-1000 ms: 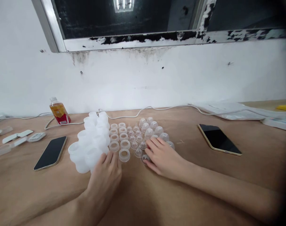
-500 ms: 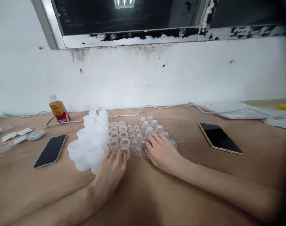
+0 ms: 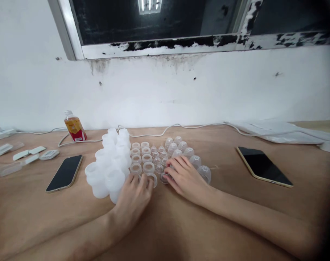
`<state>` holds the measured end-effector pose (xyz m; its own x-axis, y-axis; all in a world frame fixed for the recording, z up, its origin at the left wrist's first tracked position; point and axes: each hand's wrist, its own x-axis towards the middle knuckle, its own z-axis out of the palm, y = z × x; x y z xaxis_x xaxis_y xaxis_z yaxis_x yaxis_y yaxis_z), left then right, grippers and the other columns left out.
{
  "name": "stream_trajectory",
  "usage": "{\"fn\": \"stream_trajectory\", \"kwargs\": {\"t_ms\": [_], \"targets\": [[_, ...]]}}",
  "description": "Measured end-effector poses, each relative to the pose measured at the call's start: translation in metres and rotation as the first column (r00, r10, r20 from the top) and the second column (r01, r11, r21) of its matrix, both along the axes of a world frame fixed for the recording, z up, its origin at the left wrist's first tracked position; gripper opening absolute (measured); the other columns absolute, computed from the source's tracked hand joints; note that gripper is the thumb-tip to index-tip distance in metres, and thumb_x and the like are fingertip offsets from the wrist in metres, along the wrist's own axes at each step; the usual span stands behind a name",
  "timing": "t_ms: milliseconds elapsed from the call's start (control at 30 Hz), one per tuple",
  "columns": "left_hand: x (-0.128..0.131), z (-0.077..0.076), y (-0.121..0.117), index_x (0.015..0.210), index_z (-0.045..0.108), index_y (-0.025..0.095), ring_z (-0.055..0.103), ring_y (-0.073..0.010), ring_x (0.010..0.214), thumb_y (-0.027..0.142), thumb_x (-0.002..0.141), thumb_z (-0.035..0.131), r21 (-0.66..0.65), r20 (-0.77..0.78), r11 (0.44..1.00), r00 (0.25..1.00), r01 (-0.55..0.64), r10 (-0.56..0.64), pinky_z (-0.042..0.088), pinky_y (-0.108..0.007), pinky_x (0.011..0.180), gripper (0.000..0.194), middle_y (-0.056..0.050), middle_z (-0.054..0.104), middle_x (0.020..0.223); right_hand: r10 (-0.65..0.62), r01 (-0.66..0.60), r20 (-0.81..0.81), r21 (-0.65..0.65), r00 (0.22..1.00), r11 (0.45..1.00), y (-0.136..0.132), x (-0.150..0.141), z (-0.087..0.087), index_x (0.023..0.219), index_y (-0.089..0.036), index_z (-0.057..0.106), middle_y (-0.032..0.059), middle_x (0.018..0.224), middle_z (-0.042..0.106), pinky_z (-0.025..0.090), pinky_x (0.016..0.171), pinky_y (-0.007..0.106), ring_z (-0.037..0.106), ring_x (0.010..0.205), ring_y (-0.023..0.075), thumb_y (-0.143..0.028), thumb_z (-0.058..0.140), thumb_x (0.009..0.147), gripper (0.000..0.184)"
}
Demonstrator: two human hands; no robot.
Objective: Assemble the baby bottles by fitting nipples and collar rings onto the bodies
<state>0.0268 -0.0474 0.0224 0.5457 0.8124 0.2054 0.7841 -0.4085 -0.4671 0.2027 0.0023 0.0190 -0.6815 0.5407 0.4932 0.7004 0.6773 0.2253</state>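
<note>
My left hand [image 3: 135, 194] is at the near end of two columns of translucent screw rings [image 3: 148, 167]. Its fingers are bent down around a front ring [image 3: 153, 179]; the fingertips are partly hidden. Left of it, white translucent bottles [image 3: 115, 178] stand close together, open necks up. My right hand [image 3: 187, 178] reaches over clear bottle teats [image 3: 159, 169], fingers somewhat apart and bent, tips touching or just beside the near teats. It covers some of them. Clear domed caps [image 3: 195, 161] stand in rows around and beyond its knuckles.
Phones lie on the wooden table at left [image 3: 65, 173] and right [image 3: 264, 166]. A drink bottle [image 3: 75, 127] stands at the back left beside a white cable [image 3: 165, 131]. Small white plastic pieces [image 3: 29, 153] lie far left. A plastic bag [image 3: 273, 132] is at back right.
The view has shifted slightly, moving everything a little to the right. My right hand has come nearer over the teats, uncovering more domed caps. My left hand stays by the front rings.
</note>
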Motion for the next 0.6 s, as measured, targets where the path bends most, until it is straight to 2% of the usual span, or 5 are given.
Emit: {"fn": "stream_trajectory", "kwargs": {"t_ms": [267, 400, 433, 500, 600], "targets": [[0.000, 0.004, -0.008, 0.091, 0.052, 0.015, 0.056, -0.0187, 0.070, 0.009, 0.078, 0.041, 0.006, 0.041, 1.000, 0.999, 0.021, -0.021, 0.043, -0.031, 0.059, 0.018, -0.006, 0.058, 0.084, 0.039, -0.052, -0.146, -0.082, 0.989, 0.995, -0.001, -0.002, -0.002, 0.076, -0.018, 0.060, 0.0047, 0.086, 0.053, 0.033, 0.078, 0.033, 0.042, 0.084, 0.0171, -0.020, 0.045, 0.079, 0.015], [-0.011, 0.040, -0.018, 0.095, 0.050, 0.020, 0.054, -0.0143, 0.079, 0.020, 0.080, 0.044, 0.194, 0.263, 0.960, 0.933, 0.200, -0.247, 0.043, -0.028, 0.067, 0.016, -0.002, 0.057, 0.094, 0.044, -0.049, -0.139, -0.032, 0.989, 0.998, -0.006, 0.001, 0.003, 0.083, -0.017, 0.060, 0.0064, 0.087, 0.053, 0.033, 0.081, 0.036, 0.042, 0.087, 0.0189, -0.022, 0.046, 0.078, 0.015], [-0.017, 0.054, -0.019, 0.097, 0.049, 0.021, 0.053, -0.0131, 0.083, 0.023, 0.080, 0.045, 0.259, 0.334, 0.949, 0.905, 0.181, -0.263, 0.043, -0.026, 0.072, 0.018, -0.002, 0.056, 0.096, 0.049, -0.050, -0.136, 0.001, 0.990, 0.999, -0.008, 0.003, 0.006, 0.086, -0.017, 0.060, 0.0068, 0.087, 0.053, 0.032, 0.082, 0.037, 0.042, 0.088, 0.0193, -0.023, 0.046, 0.078, 0.016], [-0.033, 0.082, -0.020, 0.096, 0.049, 0.020, 0.052, -0.0119, 0.086, 0.025, 0.080, 0.045, 0.424, 0.474, 0.906, 0.849, 0.012, -0.233, 0.041, -0.026, 0.077, 0.017, 0.000, 0.057, 0.093, 0.062, -0.053, -0.122, 0.071, 0.991, 0.996, -0.013, 0.007, 0.013, 0.088, -0.017, 0.059, 0.0072, 0.087, 0.054, 0.032, 0.085, 0.038, 0.043, 0.089, 0.0196, -0.023, 0.046, 0.078, 0.018], [-0.075, 0.108, -0.020, 0.095, 0.050, 0.016, 0.052, -0.0099, 0.075, 0.030, 0.079, 0.046, 0.524, 0.525, 0.810, 0.849, -0.266, -0.061, 0.044, -0.025, 0.070, 0.022, 0.003, 0.055, 0.086, 0.065, -0.051, -0.087, 0.152, 0.994, 0.987, -0.019, 0.019, 0.025, 0.090, -0.018, 0.059, 0.0071, 0.087, 0.055, 0.031, 0.087, 0.039, 0.044, 0.089, 0.0194, -0.024, 0.045, 0.079, 0.019]]}}
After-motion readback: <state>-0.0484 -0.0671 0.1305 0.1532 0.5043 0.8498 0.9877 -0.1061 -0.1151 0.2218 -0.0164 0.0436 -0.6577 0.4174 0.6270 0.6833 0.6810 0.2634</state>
